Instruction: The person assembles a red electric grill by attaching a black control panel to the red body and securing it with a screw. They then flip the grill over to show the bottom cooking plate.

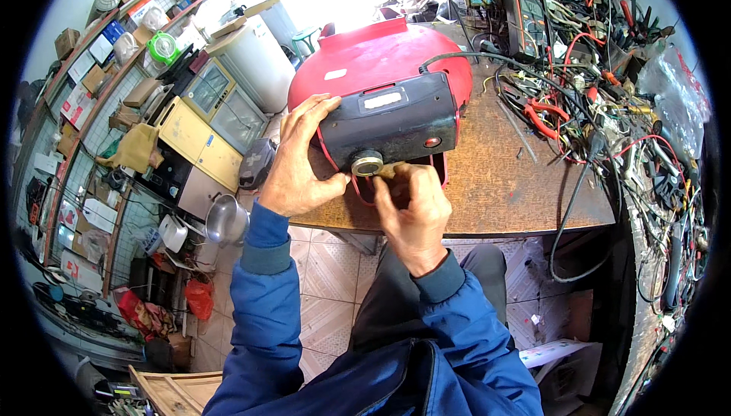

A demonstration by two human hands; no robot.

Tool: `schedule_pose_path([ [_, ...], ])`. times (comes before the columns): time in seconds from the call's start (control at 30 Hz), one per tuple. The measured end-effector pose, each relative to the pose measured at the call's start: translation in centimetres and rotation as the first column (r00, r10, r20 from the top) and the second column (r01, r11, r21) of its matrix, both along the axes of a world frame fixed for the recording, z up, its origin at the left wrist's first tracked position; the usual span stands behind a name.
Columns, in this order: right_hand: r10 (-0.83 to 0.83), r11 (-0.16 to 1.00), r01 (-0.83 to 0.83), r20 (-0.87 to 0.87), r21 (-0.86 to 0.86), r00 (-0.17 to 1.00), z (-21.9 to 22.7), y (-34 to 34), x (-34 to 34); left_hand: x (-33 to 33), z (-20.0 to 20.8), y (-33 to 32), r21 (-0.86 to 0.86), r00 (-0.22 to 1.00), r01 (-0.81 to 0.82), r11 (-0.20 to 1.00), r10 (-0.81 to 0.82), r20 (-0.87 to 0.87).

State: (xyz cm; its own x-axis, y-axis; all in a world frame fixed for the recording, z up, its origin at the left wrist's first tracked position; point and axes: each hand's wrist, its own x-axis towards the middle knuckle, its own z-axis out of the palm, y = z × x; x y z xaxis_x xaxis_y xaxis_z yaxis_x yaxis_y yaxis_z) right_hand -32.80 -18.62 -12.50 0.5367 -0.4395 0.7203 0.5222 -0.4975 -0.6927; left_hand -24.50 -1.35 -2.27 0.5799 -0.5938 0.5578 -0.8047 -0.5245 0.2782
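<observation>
A red round appliance point(358, 58) lies on the wooden table, with its black control box point(388, 123) facing me. My left hand point(297, 165) grips the box's left end, fingers over the top and thumb below near the round metal-rimmed knob point(367, 162). Just right of that knob, my right hand point(412, 210) pinches its fingers together against the lower edge of the box. A small yellowish bit shows at the fingertips, too small to name. On the box's right side sits a small red switch point(432, 142). A black power cord point(487, 55) leaves the top right corner.
Red-handled pliers point(544, 115) and many tangled tools and wires crowd the table's right side, with a multimeter point(531, 16) behind. The cord hangs over the front edge. A metal pot point(227, 218) and loaded shelves point(91, 104) stand to the left.
</observation>
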Motion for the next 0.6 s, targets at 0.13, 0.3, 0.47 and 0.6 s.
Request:
schedule_pose_path([
  [0.13,0.051,0.996,-0.051,0.003,0.074,0.999,0.2,-0.5,-0.3,-0.3,0.3,-0.1,0.021,1.0,-0.03,0.999,0.03,-0.007],
  [0.3,0.031,0.998,-0.034,0.054,0.054,0.998,0.0,-0.8,-0.2,-0.2,0.0,-0.2,-0.002,1.0,-0.026,1.0,0.025,-0.017],
  [0.47,0.06,0.996,-0.066,0.091,0.063,0.994,0.2,-1.1,-0.5,-0.3,0.1,-0.5,0.003,0.999,-0.026,1.0,0.027,-0.036],
  [0.6,0.089,0.991,-0.094,0.056,0.094,0.994,0.3,-1.2,-0.9,-0.3,-0.1,-0.5,-0.01,0.998,-0.037,0.999,0.036,-0.045],
])
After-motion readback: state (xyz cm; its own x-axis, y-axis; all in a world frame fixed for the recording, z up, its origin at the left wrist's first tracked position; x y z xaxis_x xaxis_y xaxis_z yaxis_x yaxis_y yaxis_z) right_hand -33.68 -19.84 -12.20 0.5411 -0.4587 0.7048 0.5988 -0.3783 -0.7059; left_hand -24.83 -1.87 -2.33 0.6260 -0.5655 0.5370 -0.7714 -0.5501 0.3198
